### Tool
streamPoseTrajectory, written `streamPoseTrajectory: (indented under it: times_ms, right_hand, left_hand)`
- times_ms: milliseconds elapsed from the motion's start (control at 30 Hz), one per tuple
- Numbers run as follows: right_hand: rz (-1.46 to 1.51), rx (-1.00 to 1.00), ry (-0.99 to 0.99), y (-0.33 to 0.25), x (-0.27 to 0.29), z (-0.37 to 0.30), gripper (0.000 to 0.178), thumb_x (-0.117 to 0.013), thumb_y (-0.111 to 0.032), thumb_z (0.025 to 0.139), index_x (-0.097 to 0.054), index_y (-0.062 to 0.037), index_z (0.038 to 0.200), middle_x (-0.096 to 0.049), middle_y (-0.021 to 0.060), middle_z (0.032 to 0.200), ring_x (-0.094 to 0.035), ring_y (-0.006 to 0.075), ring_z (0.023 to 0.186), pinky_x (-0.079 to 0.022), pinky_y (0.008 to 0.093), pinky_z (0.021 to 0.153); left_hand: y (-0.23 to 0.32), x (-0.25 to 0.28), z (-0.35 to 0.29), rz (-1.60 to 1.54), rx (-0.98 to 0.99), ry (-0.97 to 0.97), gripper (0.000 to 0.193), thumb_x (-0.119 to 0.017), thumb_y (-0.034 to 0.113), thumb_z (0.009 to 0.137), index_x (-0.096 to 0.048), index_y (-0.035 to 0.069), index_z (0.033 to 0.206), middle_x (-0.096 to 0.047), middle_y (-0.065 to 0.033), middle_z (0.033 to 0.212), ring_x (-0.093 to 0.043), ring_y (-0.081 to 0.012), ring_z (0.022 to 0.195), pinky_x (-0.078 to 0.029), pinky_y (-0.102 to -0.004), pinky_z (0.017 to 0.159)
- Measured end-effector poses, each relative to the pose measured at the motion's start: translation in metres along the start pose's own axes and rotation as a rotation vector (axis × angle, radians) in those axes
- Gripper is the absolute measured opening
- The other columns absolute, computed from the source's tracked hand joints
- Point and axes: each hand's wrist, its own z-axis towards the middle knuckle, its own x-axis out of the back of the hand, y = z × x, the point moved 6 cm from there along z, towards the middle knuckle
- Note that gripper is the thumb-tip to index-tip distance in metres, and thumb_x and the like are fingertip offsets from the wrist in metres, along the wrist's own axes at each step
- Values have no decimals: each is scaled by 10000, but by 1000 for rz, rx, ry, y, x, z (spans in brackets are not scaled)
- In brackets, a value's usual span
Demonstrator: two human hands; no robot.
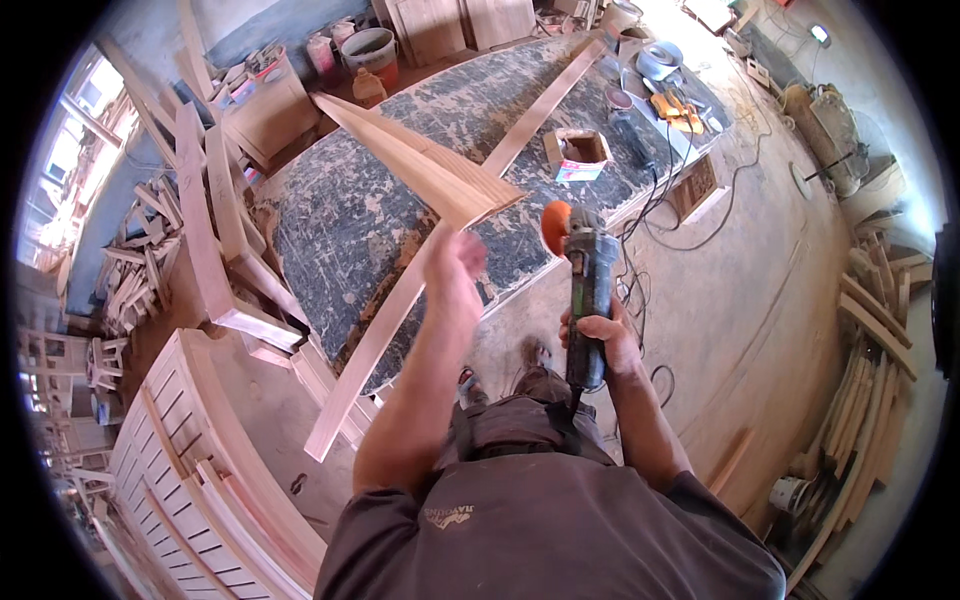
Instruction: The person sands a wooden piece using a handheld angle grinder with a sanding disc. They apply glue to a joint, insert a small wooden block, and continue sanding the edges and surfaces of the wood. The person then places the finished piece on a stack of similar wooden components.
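Note:
My right hand is wrapped round the body of an angle grinder. The grinder points away from me, and the orange disc at its head sits just off the table's near edge. Close to the near end of a tapered wooden piece is my left hand; its fingers are smeared by motion, and I cannot tell whether they touch the wood. That piece rests across a long wooden strip, which lies slantwise over the worn, dark-topped table.
An open small box stands on the table, with yellow power tools and a roll of tape beyond it. Cables trail to the floor. Wooden frames flank the table's left, a slatted panel stands nearer, and timber leans right.

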Motion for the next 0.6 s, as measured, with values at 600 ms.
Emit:
streamPoseTrajectory:
  times_ms: [600]
  right_hand:
    - [235, -275, -451, -5, 7, 107, 619, -707, -122, 724, -546, 12, 1307, -666, 118, 1041, -706, 241, 849, -617, 400, 818]
  left_hand:
    - [-98, -87, -15, -86, 362, -293, 472, -532, 429, 1069, -644, -8, 1208, -738, -138, 1026, -730, -224, 841, -610, -354, 751]
